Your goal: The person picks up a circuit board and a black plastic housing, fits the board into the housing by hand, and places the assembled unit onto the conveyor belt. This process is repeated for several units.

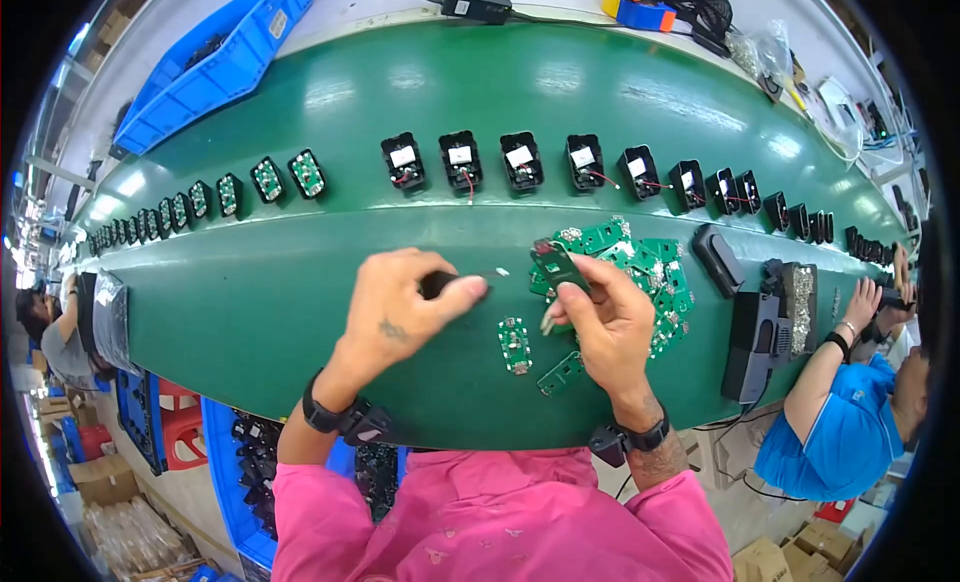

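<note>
Ahead, circuit boards in black casings, left hand around a dark piece, right hand around a green board.

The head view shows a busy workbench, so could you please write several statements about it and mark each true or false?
1. The right hand holds a green circuit board. True.
2. The left hand lies flat with nothing in it. False: its fingers and thumb are closed around a dark object.
3. A pile of green circuit boards lies on the green table beside the right hand. True.
4. The blue bin is at the picture's upper right. False: it is at the upper left.
5. A person in a blue top is at the picture's right. True.
</note>
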Motion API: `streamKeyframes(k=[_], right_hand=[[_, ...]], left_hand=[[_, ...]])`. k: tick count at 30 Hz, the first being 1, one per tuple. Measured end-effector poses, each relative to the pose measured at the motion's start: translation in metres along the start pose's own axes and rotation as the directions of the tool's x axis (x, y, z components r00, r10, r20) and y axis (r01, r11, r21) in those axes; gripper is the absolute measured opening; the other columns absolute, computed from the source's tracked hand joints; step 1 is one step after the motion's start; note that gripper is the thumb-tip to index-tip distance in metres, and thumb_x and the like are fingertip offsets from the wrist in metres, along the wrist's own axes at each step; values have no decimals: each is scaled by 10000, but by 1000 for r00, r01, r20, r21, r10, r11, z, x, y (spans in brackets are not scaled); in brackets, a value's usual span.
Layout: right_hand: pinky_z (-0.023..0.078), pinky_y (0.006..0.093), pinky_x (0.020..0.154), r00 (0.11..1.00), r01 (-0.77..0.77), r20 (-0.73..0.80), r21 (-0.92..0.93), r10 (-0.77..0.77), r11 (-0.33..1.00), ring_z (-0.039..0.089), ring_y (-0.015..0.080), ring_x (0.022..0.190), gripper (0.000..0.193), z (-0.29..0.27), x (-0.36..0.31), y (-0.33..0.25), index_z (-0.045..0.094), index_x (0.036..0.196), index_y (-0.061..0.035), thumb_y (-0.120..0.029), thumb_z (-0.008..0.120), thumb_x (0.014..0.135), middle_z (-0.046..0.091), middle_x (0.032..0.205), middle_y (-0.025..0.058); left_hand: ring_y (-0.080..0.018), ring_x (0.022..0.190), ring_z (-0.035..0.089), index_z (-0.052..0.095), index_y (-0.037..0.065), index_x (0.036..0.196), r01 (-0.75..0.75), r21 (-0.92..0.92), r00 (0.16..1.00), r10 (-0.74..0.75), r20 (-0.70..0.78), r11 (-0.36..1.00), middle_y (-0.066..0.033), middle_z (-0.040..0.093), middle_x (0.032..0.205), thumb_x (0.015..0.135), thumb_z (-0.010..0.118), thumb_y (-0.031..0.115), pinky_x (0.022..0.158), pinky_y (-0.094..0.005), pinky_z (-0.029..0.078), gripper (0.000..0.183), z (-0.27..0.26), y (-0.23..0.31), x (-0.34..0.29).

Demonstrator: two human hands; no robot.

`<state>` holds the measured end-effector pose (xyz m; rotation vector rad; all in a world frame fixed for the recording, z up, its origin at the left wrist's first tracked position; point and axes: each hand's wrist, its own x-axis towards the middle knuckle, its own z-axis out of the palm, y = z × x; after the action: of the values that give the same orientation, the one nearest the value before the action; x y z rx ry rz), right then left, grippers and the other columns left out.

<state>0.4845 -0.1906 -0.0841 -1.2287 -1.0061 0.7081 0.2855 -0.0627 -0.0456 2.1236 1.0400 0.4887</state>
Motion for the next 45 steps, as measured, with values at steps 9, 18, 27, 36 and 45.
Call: streamKeyframes(k=[9, 18, 27, 36, 45], right_hand=[[578, 254, 617, 947, 303, 64, -501, -314, 811, 678, 161, 735, 304, 4, 0, 4, 676, 1158, 22, 72, 673, 857, 659, 961, 118], [535, 306, 625, 888, 417, 126, -627, -443, 658, 666, 223, 755, 352, 9, -3, 3, 694, 1146, 4, 89, 705, 804, 676, 949, 131], [557, 350, 789, 832, 520, 216, -625, -512, 582, 654, 321, 1011, 358, 1, 3, 8, 686, 1148, 28, 128, 655, 806, 638, 1148, 193], [527, 405, 889, 852, 515, 241, -545, -465, 662, 630, 329, 1065, 293, 0, 3, 1, 696, 1112, 9, 31, 683, 821, 623, 1199, 188], [502, 387, 906, 928, 372, 194, -476, -317, 797, 602, 275, 1078, 163, -8, 5, 10, 735, 984, -37, -48, 746, 822, 638, 1163, 121]], left_hand=[[-293, 502, 549, 649, -50, 661, 79, 150, 997, -77, -16, 985, -189, 559, 566, 798, 716, 466, 507, -390, 420, 538, 22, 17, 7], [-315, 694, 694, 698, -59, 965, 9, -1, 997, -9, -77, 1000, -210, 681, 815, 766, 774, 475, 618, -401, 540, 575, 40, 14, 4], [-196, 1082, 633, 426, 26, 1436, 154, -889, 986, -5, 169, 431, -142, 563, 1271, 791, 751, 45, 909, -333, 553, 723, 50, 9, 2], [-145, 1029, 631, 473, 46, 1428, 283, -890, 958, -64, 279, 359, -118, 629, 1206, 902, 637, 37, 901, -296, 535, 552, 57, 6, -1], [-110, 1007, 618, 472, 16, 1428, 148, -805, 980, 26, 199, 574, -130, 588, 1260, 879, 618, 14, 900, -277, 522, 569, 69, 6, -7]])
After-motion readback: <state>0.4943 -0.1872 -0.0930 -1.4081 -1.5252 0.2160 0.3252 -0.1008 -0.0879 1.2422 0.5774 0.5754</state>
